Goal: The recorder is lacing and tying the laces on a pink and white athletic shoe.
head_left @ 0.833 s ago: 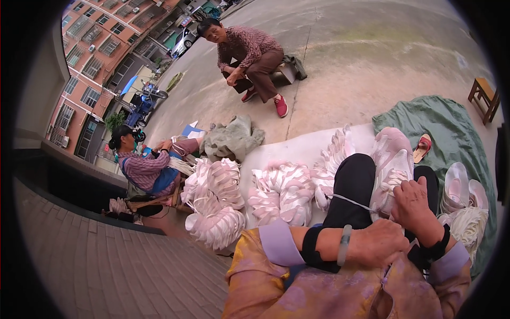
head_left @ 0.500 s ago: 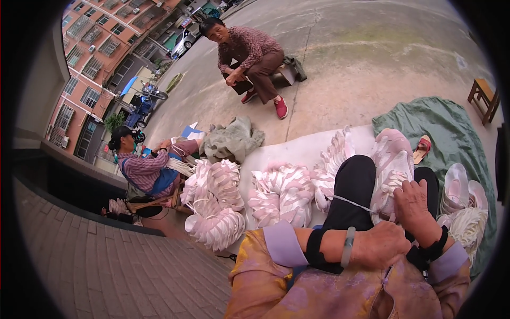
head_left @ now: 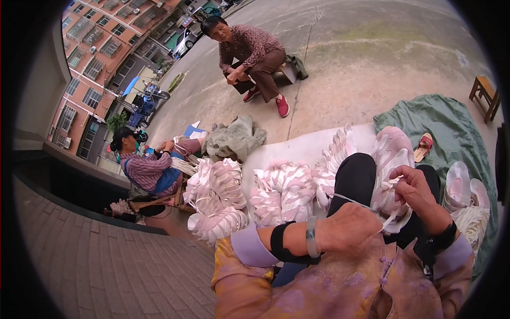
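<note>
My left hand [head_left: 348, 229] is closed around a thin white string [head_left: 350, 201] and the lower edge of a pale pink shoe upper [head_left: 392, 159] that lies over my black-trousered knee [head_left: 357, 178]. Above it, my right hand [head_left: 414, 189] pinches the same shoe upper, fingers curled at its edge. Both wrists wear black cuffs, and a grey band sits on the left one.
Fanned stacks of pink-white shoe uppers [head_left: 249, 191] lie on a white sheet [head_left: 297, 149]. A seated person [head_left: 151, 170] works at the left; another person [head_left: 249, 53] squats on the concrete beyond. A green cloth [head_left: 451, 122], a sandal [head_left: 424, 147] and a wooden stool [head_left: 486, 95] are at the right.
My right hand has risen a little along the shoe upper. The left hand stays closed on the string.
</note>
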`<state>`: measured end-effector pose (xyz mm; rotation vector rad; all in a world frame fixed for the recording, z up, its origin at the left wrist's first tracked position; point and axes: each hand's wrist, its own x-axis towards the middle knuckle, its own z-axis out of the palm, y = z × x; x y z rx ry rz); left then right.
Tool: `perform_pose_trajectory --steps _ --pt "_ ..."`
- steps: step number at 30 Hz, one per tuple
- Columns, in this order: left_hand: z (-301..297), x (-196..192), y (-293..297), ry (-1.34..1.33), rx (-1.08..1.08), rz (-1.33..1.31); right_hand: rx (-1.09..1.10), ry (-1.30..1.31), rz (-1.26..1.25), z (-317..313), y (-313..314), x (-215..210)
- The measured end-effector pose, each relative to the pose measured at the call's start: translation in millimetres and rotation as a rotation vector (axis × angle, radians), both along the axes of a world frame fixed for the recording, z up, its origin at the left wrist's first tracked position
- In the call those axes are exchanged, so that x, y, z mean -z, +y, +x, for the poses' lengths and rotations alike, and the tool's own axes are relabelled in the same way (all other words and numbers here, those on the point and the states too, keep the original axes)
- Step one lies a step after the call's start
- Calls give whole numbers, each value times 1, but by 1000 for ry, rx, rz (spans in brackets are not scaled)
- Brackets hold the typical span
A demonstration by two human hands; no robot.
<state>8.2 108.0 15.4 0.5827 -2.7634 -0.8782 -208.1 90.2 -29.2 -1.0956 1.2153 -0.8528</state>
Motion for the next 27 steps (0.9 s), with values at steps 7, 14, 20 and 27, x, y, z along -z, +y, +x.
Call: perform_pose_trajectory --steps 7,14,20,27 --pt "53 15 -21 -114 -219 -351 -172 387 -221 -56 35 -63" --pt "109 53 -39 -203 -380 -495 -97 962 -501 -124 84 -29" --pt "165 95 -46 -136 -611 -425 19 798 -251 -154 137 28" --pt "152 116 -31 -572 -620 -324 32 939 -87 -173 178 93"
